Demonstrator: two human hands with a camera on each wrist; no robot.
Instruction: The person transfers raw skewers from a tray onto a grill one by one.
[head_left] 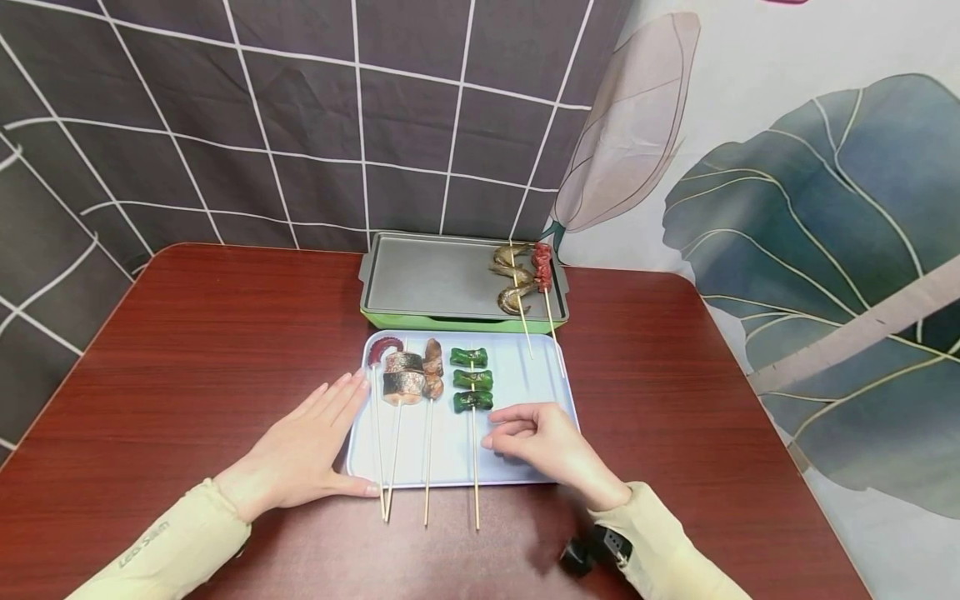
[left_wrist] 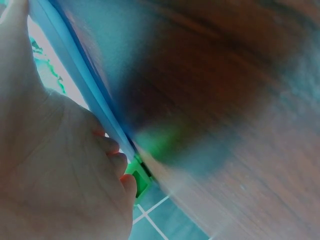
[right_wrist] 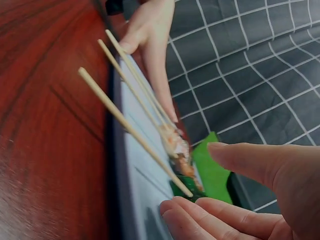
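Observation:
My left hand (head_left: 307,442) lies along the left edge of a pale blue tray (head_left: 525,383), fingers straight and thumb near its front corner. Over the tray's right half, my right hand (head_left: 551,442) is held beside a green pepper skewer (head_left: 472,381). Its thumb and fingers stand apart with nothing between them, as the right wrist view shows. Left of the peppers lie a skewer of brown pieces (head_left: 432,367), a fish chunk skewer (head_left: 403,387) and a dark red tentacle skewer (head_left: 385,348). Their stick ends jut over the tray's front edge.
Behind the tray stands a green grill with a grey plate (head_left: 435,279). A shrimp skewer (head_left: 513,279) and a red meat skewer (head_left: 542,265) lie at its right end, sticks reaching over the tray. The brown wooden table (head_left: 240,333) meets a grey tiled-pattern cloth (head_left: 300,108) behind.

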